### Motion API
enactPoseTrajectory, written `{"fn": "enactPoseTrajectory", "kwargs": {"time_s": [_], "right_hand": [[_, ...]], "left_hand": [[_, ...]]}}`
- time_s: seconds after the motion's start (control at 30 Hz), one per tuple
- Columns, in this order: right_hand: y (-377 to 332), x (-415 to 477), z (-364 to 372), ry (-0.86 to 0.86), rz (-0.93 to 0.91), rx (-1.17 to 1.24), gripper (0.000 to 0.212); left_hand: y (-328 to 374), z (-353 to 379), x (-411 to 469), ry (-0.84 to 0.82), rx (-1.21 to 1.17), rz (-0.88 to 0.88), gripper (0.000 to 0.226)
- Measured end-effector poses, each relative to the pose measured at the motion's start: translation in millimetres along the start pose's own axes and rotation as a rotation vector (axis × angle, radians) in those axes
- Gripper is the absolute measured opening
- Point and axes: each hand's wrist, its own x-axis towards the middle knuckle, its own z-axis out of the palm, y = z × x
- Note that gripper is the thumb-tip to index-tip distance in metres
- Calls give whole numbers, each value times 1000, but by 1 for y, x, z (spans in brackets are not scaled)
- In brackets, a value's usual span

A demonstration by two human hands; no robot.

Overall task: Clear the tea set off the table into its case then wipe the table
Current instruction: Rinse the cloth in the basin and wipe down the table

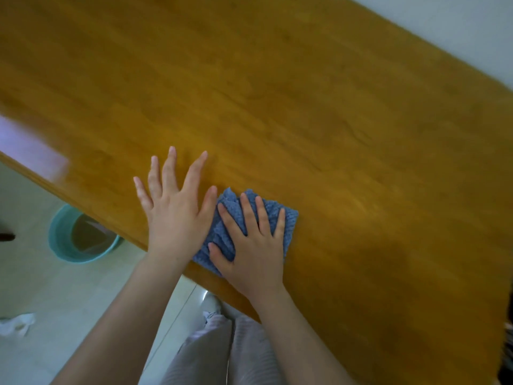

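Pressed a folded blue cloth [274, 215] flat against the orange-brown wooden desk [305, 107] with the right hand [255, 245], fingers spread straight over the fabric, grip wide and curled round nothing. Laid the left hand [172, 209] palm-down on bare wood just beside the cloth, thumb at the cloth's left edge, fingers fanned, grip likewise wide. Worked close to the desk's near edge, with both bare forearms reaching in from the bottom of the view. Showed long grain lines running across the polished top, blurred toward the far side, and a pale violet glare [27, 145] at the left end. Stood on a pale tiled floor [41, 287] in light ribbed trousers [249, 351] and a white shoe [211, 304], close against the desk's near edge. Shared that floor with a teal basin [59, 240], brownish inside and partly hidden under the desk's edge, and with a crumpled white scrap [16, 325] well apart from it at lower left. Backed onto a plain pale wall [458, 29] beyond the desk's far edge, upper right.
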Motion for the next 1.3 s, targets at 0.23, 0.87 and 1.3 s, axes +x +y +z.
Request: {"fn": "enactPoseTrajectory", "kwargs": {"time_s": [0.23, 0.87, 1.3], "right_hand": [[50, 45, -11, 49, 140, -17, 66], [182, 237, -44, 53, 202, -50, 69], [278, 379, -71, 57, 333, -99, 72]], "left_hand": [[31, 5, 15, 6, -21, 27, 56], [132, 50, 100, 77, -41, -65, 60], [192, 75, 174, 116, -118, -69, 58]]}}
